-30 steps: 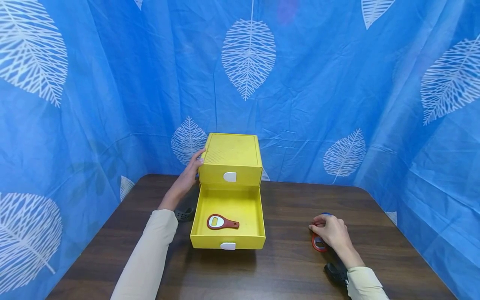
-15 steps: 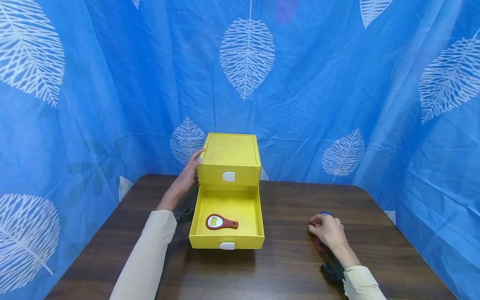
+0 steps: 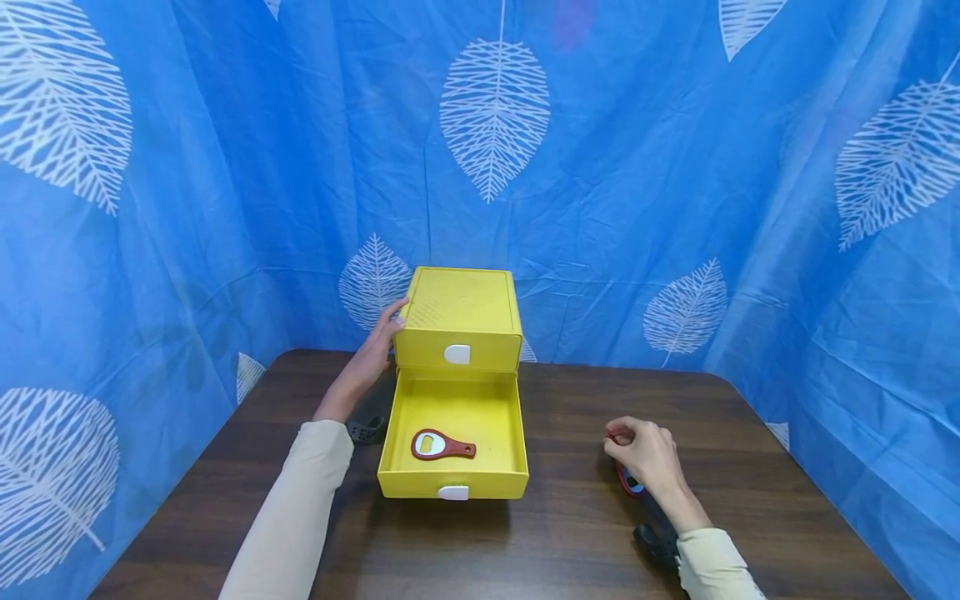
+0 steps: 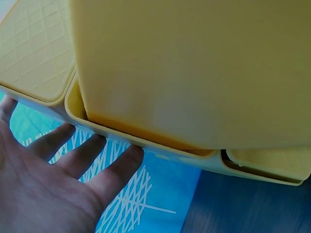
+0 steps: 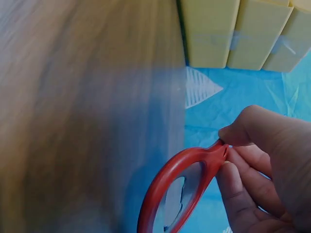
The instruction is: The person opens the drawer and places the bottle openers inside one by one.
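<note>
My right hand (image 3: pixel 651 457) pinches the narrow handle end of a red bottle opener (image 5: pixel 163 187) between thumb and fingers, over the right part of the table. The opener's ring with its metal insert hangs below the fingers. My left hand (image 3: pixel 367 360) rests with extended fingers against the left side of a yellow drawer unit (image 3: pixel 461 302); in the left wrist view its fingertips (image 4: pixel 129 158) lie along the case edge. A lower drawer (image 3: pixel 453 485) with a white tab is pulled out. Inside it lies another red bottle opener (image 3: pixel 442 445), its round head to the left.
The drawer unit stands on a dark wooden table (image 3: pixel 570 533), with an upper drawer front pushed in, its white tab (image 3: pixel 457 354) showing. A blue curtain (image 3: pixel 600 167) with white leaf prints hangs behind and on both sides.
My right hand has moved a little to the left with the red bottle opener in it. My left hand and the pulled-out drawer have stayed in place.
</note>
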`<state>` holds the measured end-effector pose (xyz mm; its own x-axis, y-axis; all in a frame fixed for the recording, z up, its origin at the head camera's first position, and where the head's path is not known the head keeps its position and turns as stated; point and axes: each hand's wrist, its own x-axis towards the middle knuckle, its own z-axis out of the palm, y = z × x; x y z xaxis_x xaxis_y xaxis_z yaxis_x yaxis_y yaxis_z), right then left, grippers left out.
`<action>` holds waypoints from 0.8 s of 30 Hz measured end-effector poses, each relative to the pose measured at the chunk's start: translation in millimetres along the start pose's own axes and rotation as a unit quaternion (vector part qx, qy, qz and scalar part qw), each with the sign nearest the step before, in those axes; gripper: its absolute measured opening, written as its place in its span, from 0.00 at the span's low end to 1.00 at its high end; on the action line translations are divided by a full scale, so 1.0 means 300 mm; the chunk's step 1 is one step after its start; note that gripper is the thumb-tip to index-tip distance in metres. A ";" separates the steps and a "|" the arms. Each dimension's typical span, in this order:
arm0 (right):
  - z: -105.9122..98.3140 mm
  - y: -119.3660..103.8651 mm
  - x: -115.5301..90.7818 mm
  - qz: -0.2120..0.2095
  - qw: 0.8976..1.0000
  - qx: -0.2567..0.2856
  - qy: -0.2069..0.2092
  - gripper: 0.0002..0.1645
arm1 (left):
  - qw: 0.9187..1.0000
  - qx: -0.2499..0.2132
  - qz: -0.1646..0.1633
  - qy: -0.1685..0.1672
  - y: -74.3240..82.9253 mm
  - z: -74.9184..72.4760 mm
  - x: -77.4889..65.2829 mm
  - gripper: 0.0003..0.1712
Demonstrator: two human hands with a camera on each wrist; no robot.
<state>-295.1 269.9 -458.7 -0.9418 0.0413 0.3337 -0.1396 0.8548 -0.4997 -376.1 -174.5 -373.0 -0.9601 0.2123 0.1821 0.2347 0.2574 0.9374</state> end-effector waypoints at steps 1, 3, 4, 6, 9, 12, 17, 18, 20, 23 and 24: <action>-0.001 -0.007 0.001 -0.004 1.000 0.005 0.005 0.13 | 1.000 0.000 0.001 -0.001 -0.001 0.000 0.000 0.38; -0.003 -0.019 0.003 -0.011 1.000 0.014 0.017 0.13 | 1.000 -0.002 0.002 -0.001 -0.001 0.000 0.001 0.38; -0.004 -0.026 0.004 -0.016 0.999 0.018 0.022 0.13 | 1.000 -0.002 0.003 0.000 0.000 0.001 0.000 0.38; -0.009 -0.043 0.007 -0.024 0.999 0.028 0.033 0.13 | 1.000 -0.001 0.005 -0.001 0.000 0.001 -0.001 0.38; -0.014 -0.072 0.013 -0.034 0.998 0.038 0.049 0.12 | 1.000 0.001 0.006 -0.002 0.001 0.001 -0.002 0.38; -0.018 -0.106 0.021 -0.035 0.996 0.051 0.060 0.13 | 1.000 0.003 0.006 -0.004 0.002 -0.001 -0.003 0.38; -0.027 -0.167 0.026 -0.045 0.992 0.091 0.074 0.13 | 1.000 0.004 0.005 -0.006 0.004 -0.004 -0.005 0.39; -0.029 -0.179 0.026 -0.051 0.990 0.101 0.079 0.13 | 1.000 0.004 0.006 -0.006 0.004 -0.004 -0.005 0.39; -0.034 -0.200 0.026 -0.065 0.987 0.117 0.088 0.13 | 1.000 0.003 0.007 -0.007 0.003 -0.003 -0.005 0.39; -0.040 -0.228 0.026 -0.079 0.983 0.134 0.097 0.13 | 1.000 0.001 0.011 -0.007 0.001 -0.002 -0.003 0.38; -0.043 -0.237 0.025 -0.083 0.982 0.137 0.099 0.13 | 1.000 0.000 0.011 -0.007 0.000 -0.001 -0.002 0.38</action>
<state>-288.4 216.0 -410.4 -0.8245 0.0359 0.5648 -0.3898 0.6874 -0.6128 -375.6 -175.0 -373.0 -0.9525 0.2313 0.1980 0.2553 0.2523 0.9334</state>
